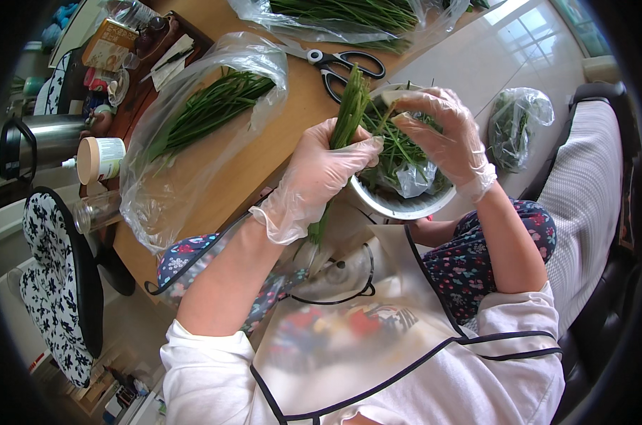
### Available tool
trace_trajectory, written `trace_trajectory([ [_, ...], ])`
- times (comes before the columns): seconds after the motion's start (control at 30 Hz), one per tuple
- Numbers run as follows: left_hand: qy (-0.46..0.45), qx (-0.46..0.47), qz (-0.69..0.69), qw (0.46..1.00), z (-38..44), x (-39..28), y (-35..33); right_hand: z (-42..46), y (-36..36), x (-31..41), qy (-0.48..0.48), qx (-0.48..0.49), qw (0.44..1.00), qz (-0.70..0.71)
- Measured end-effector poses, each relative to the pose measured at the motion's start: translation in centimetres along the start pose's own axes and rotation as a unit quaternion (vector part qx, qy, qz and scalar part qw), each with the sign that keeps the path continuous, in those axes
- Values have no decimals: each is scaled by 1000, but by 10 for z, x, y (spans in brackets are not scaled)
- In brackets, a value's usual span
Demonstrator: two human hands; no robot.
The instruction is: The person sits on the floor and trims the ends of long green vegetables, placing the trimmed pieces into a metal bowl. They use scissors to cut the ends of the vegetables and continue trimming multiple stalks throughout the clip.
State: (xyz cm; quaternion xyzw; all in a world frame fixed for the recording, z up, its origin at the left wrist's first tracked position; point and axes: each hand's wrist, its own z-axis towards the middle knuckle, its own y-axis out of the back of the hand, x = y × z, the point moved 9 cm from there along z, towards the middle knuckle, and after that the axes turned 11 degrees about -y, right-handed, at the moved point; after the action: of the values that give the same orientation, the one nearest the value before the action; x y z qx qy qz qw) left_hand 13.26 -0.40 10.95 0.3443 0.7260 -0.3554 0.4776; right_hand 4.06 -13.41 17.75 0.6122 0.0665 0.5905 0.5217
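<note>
My left hand [321,167], in a clear disposable glove, grips a bunch of green garlic chives [351,103], stem ends up and leaves hanging toward my lap. Gloved too, my right hand [448,133] is just right of the bunch, over a bin. A thin yellowish strand [387,114] shows between its thumb and fingertips. Below both hands, the round white-rimmed bin [406,213] holds loose green scraps [400,146] and a crumpled piece of clear plastic [416,178]. Beyond the bunch, black-and-white handled scissors [334,61] lie on the wooden table, blades partly under plastic.
On the wooden table [268,138], an open clear bag [193,180] holds more chives [214,109]. Another bag of chives [353,16] lies at the far edge. A knotted plastic bag of greens [517,130] sits on the tiled floor. A tub [103,159] and kettle [50,146] stand left.
</note>
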Motion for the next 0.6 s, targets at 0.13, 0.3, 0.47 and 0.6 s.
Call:
trace_trajectory([
  [0.13, -17, -5, -18, 1000, 2, 8, -4, -21, -51, -31, -318, 161, 834, 421],
  [0.3, 48, 35, -60, 996, -5, -7, -12, -22, -57, -18, -305, 196, 773, 521],
  [0.47, 16, 31, -65, 997, -2, 1, -11, -28, -60, -25, -333, 191, 798, 465],
  [0.6, -19, 1, -66, 998, 0, 6, -5, -33, -65, -34, -369, 188, 794, 445],
])
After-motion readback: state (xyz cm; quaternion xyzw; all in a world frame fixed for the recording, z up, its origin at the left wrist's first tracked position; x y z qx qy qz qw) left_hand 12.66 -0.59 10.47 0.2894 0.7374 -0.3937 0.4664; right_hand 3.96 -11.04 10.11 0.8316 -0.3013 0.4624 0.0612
